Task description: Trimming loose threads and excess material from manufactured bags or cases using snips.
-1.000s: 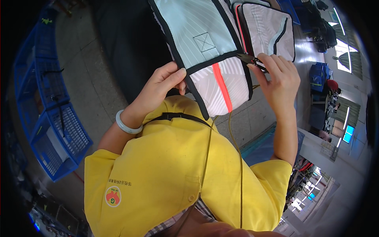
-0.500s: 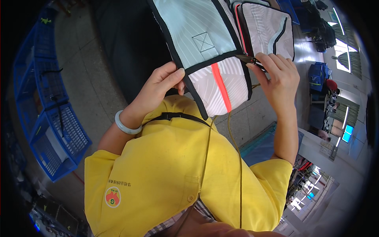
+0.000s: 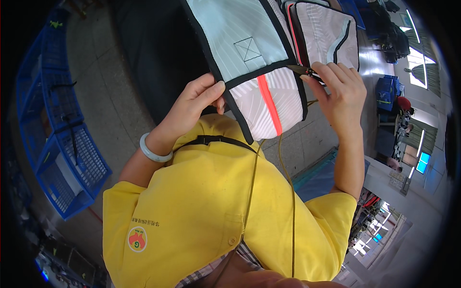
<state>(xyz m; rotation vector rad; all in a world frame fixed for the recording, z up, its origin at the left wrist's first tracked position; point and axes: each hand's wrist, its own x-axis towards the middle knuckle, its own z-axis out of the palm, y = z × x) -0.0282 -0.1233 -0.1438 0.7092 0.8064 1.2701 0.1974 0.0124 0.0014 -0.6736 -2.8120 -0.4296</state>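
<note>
— "While gripping the fabric piece (image 3: 247, 67) by its left edge with the left hand (image 3: 198, 99), just in front of the yellow shirt (image 3: 206, 192), how far along?"

— "Done: black edging (image 3: 242, 122), crossed-square stitching (image 3: 247, 49). Left to do at the right end of the seam (image 3: 261, 73), near the tips of dark snips (image 3: 301, 71) grasped in the right hand (image 3: 338, 93): too small to tell."

— "Counted?"

— "Two hands, one fabric piece, one red stripe (image 3: 270, 105) on it, one pair of snips; beyond, at least one pink, black-edged piece (image 3: 321, 33)."

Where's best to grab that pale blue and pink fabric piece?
Probably its narrow, black fabric-bound left edge, approached from the left: the slim trim suits a pinch, as the left hand shows, thumb on top. The small, dark, pointed snips in the right hand are at the opposite edge, so avoid that side.
</note>
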